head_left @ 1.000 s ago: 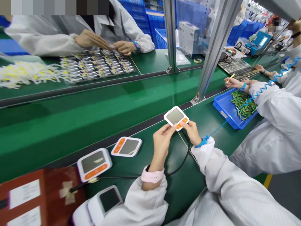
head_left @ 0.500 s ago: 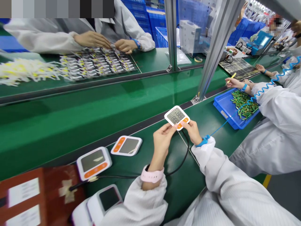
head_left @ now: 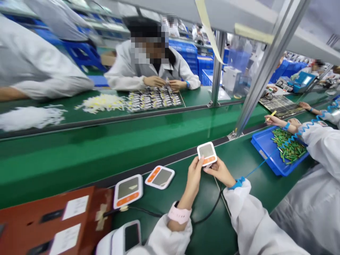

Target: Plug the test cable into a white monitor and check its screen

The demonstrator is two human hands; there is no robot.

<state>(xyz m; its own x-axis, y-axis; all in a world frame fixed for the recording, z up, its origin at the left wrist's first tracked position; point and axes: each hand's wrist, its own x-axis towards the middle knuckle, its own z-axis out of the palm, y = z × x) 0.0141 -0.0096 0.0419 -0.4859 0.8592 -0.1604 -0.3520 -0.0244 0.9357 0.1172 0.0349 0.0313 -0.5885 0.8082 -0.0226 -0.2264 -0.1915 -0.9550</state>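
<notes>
A small white device (head_left: 207, 150) with a grey screen and orange buttons is held up between my two hands above the green table. Its screen shows no digits. My left hand (head_left: 196, 172) pinches its lower left edge, the thumb near the orange strip. At the lower right edge my right hand (head_left: 220, 170) grips it, fingers partly hidden behind. Two similar devices, one thicker (head_left: 128, 188) and one flatter (head_left: 162, 177), lie to the left. A black cable (head_left: 212, 211) runs beneath my hands.
A brown-red box (head_left: 92, 205) with labels stands at lower left, beside more white devices (head_left: 117, 241). A blue tray (head_left: 275, 164) of green parts lies right, near a person's arm. Metal posts (head_left: 265, 71) rise beyond; people work across the divider.
The view has tilted up and shifted left, bringing more people into sight. The held device has turned, and its screen digits have gone. My right hand has shifted its grip lower on it.
</notes>
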